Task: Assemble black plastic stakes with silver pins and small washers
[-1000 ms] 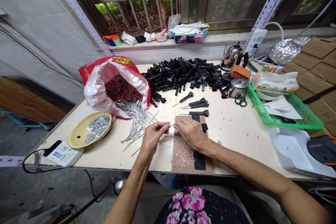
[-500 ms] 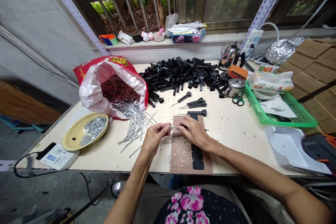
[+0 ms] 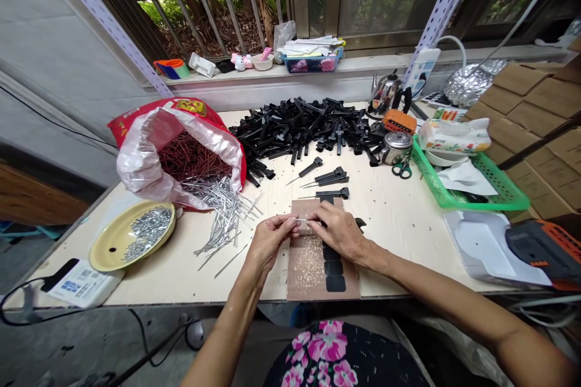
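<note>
My left hand [image 3: 276, 236] pinches the end of a thin silver metal rod [image 3: 302, 220] between thumb and fingertips. My right hand [image 3: 338, 231] is closed around a black plastic piece [image 3: 361, 223] at the rod's other end; only the piece's hooked head shows past the knuckles, and its body is hidden. Both hands are over a brown board [image 3: 297, 281] with pale crumbs and a column of black squares [image 3: 335, 283]. Beyond the fingers lie several black pieces with rods sticking out [image 3: 331, 177]. Loose silver rods [image 3: 227, 217] spill out left of my left hand.
A red-and-white sack [image 3: 140, 157] of brownish rods is at left, near a yellow dish [image 3: 102, 251] of small metal parts. Black pieces [image 3: 304, 124] are heaped at the back. At right are scissors [image 3: 402, 170], a green basket [image 3: 517, 201] and a power tool [image 3: 540, 248].
The camera view has shifted slightly, moving the scene left. Both hands keep their grip over the board, a little more of the rod shows between them, and the black head behind my right hand is more visible.
</note>
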Tool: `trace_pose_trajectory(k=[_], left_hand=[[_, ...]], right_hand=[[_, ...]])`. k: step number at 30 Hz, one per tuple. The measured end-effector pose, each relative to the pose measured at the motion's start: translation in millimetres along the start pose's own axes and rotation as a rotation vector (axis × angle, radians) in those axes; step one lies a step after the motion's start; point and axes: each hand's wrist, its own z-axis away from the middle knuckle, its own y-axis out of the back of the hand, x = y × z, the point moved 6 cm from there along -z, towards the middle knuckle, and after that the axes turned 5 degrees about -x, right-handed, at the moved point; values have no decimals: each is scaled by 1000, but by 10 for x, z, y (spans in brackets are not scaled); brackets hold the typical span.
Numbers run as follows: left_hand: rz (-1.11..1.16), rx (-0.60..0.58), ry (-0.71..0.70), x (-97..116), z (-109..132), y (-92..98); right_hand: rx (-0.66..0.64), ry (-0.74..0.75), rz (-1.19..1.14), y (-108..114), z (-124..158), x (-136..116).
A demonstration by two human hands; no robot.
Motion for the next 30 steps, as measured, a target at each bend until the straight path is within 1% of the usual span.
trace_pose_trajectory(k=[2, 4, 6, 9, 13, 15, 17, 20, 22, 23, 25, 26, 27, 29, 30], left_hand=[[-28, 19, -35, 23, 7, -16], [-63, 42, -74, 51, 17, -22], [-86, 53, -94, 66, 23, -19], [-104, 33, -101, 64, 19, -19], [-182, -27, -67, 17, 3, -64], [-241, -6, -68, -6, -4, -76], [-331, 52, -110, -6, -1, -76], [-531, 114, -229, 17, 23, -104], [-673, 121, -318, 18, 44, -148], [-728, 125, -352, 7, 52, -165], [-791, 141, -384, -38, 56, -182], [-799, 153, -389, -65, 55, -183], [-800, 165, -392, -91, 52, -184], [-801, 189, -404, -129, 51, -190], [-809, 200, -413, -140, 52, -196]], right_hand=[[13, 25, 94, -2, 9, -23], [11, 21, 160, -13, 8, -24], [-2, 10, 119, -28, -2, -12], [-26, 47, -3, -42, -14, -21], [-69, 84, 1, -10, 30, 23], [-74, 56, -7, 46, 71, 150], [-60, -1, 21, 123, 101, 355], [-61, -60, 128, 204, 91, 689], [-82, -43, 175, 198, 75, 820], [-82, -32, 190, 182, 84, 843], [-65, 4, 193, 125, 164, 785], [-68, 51, 177, 78, 234, 699], [-88, 125, 150, 23, 318, 581], [-191, 350, 79, -89, 491, 308], [-241, 425, 50, -114, 545, 221]])
